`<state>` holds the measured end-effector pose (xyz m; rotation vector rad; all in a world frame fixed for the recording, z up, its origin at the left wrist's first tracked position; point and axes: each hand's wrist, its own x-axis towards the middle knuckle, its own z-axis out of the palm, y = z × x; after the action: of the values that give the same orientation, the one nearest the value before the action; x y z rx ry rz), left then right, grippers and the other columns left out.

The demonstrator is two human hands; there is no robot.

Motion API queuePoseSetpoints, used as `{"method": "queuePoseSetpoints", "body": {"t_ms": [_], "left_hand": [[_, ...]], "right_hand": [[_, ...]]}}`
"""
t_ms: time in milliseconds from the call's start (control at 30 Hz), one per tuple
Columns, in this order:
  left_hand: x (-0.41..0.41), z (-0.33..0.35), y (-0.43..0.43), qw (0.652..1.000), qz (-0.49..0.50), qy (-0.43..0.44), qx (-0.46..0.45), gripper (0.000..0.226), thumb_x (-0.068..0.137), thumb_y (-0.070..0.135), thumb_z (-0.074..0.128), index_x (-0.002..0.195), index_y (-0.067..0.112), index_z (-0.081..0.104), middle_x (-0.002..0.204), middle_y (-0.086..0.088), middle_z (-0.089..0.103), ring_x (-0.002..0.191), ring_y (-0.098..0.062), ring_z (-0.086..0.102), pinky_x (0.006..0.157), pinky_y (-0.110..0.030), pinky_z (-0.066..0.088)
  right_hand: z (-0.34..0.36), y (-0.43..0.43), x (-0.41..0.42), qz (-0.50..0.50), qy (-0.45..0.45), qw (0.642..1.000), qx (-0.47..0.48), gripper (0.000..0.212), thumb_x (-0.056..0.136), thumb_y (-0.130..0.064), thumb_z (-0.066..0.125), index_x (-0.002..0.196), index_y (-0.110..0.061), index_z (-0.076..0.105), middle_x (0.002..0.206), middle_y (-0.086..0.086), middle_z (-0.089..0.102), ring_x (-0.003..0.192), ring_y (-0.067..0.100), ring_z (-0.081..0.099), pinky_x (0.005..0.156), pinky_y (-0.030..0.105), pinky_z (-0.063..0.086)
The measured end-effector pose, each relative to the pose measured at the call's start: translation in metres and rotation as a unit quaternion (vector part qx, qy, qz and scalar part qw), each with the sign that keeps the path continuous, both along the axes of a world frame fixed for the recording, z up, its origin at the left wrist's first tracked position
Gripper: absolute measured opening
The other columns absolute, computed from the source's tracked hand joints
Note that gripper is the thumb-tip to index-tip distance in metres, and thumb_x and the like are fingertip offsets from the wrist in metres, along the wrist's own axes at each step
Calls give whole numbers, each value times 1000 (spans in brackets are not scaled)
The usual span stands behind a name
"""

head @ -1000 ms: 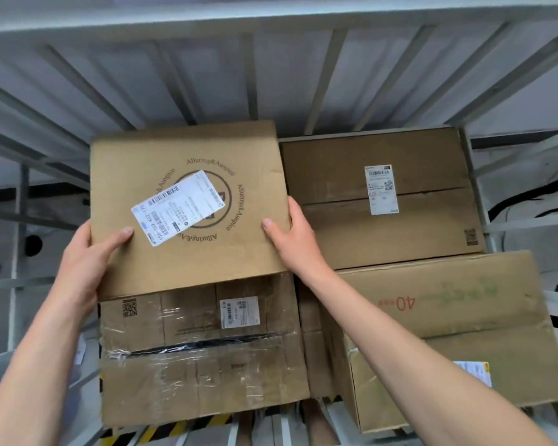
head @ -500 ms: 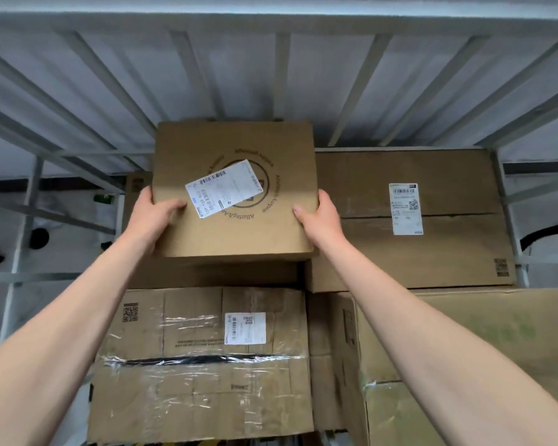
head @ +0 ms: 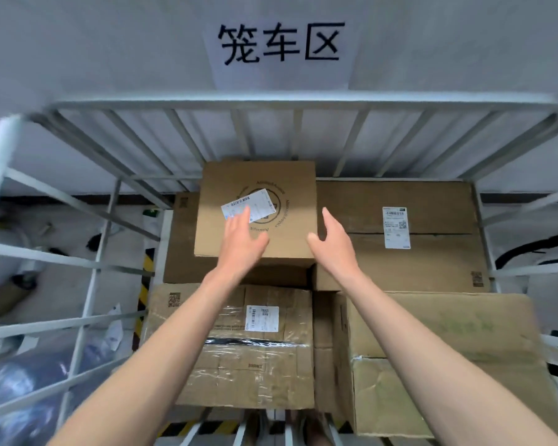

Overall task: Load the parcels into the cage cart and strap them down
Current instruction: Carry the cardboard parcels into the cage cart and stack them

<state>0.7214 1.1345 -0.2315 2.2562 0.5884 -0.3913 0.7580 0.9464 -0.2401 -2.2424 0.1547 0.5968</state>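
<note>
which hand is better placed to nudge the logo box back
Probably left: the left hand is open over the logo box by its label; the right hand is at its right edge.

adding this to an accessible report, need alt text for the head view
Seen from above, an open left hand and right hand reach over a small logo box sitting on top of stacked cardboard parcels inside a white cage cart. A paper sign with Chinese characters is on the wall behind.
</note>
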Motion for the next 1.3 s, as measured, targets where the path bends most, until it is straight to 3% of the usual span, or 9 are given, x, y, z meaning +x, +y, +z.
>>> {"method": "queuePoseSetpoints", "body": {"t_ms": [233, 467, 700, 900, 1067, 1200, 1300], "left_hand": [[-50, 133, -83, 988, -140, -36, 47, 74, 91, 32, 57, 156, 15, 27, 159, -10, 35, 149, -28, 26, 120, -47, 25], [-108, 220, -146, 965, -242, -89, 48, 69, 96, 31, 55, 156, 13, 28, 158, -7, 38, 147, -26, 30, 120, -40, 26], [-154, 256, -192, 936, -334, -95, 59, 68, 92, 30, 56, 155, 15, 32, 153, -8, 45, 142, -32, 37, 115, -51, 33], [-189, 272, -258, 906, -408, -103, 47, 70, 89, 33, 55, 154, 17, 34, 147, -12, 51, 136, -32, 44, 110, -48, 39], [-217, 288, -356, 862, -494, -104, 35, 70, 90, 31, 55, 154, 19, 32, 150, -13, 48, 140, -32, 39, 114, -48, 34], [-250, 301, -456, 817, -562, -124, 35, 67, 93, 28, 59, 154, 16, 33, 143, -17, 53, 132, -32, 49, 108, -42, 40], [-276, 303, -526, 801, -587, -120, 20, 67, 93, 28, 61, 153, 14, 34, 144, -19, 52, 132, -34, 49, 107, -41, 41]], "right_hand": [[135, -75, -68, 45, -36, 992, -110, 71, 92, -38, 51, 157, -24, 25, 166, 6, 21, 152, 26, 18, 121, 43, 22], [215, -161, -147, -48, -42, 985, -162, 69, 96, -48, 47, 157, -24, 26, 166, 5, 20, 151, 33, 17, 121, 47, 21], [255, -202, -242, -125, -33, 976, -176, 70, 96, -52, 45, 158, -29, 21, 167, 0, 14, 153, 28, 12, 119, 50, 19], [267, -248, -321, -200, -36, 964, -174, 72, 95, -55, 45, 158, -30, 20, 167, 1, 14, 153, 29, 12, 119, 55, 22], [272, -323, -378, -284, -26, 942, -175, 72, 95, -56, 43, 157, -28, 23, 167, 4, 15, 152, 29, 15, 119, 53, 24], [273, -403, -435, -350, -30, 919, -179, 72, 93, -57, 41, 156, -25, 27, 163, 8, 24, 148, 31, 25, 116, 53, 29], [272, -464, -475, -387, -19, 904, -182, 72, 95, -53, 45, 157, -22, 27, 165, 9, 22, 151, 29, 20, 120, 49, 24]]}}
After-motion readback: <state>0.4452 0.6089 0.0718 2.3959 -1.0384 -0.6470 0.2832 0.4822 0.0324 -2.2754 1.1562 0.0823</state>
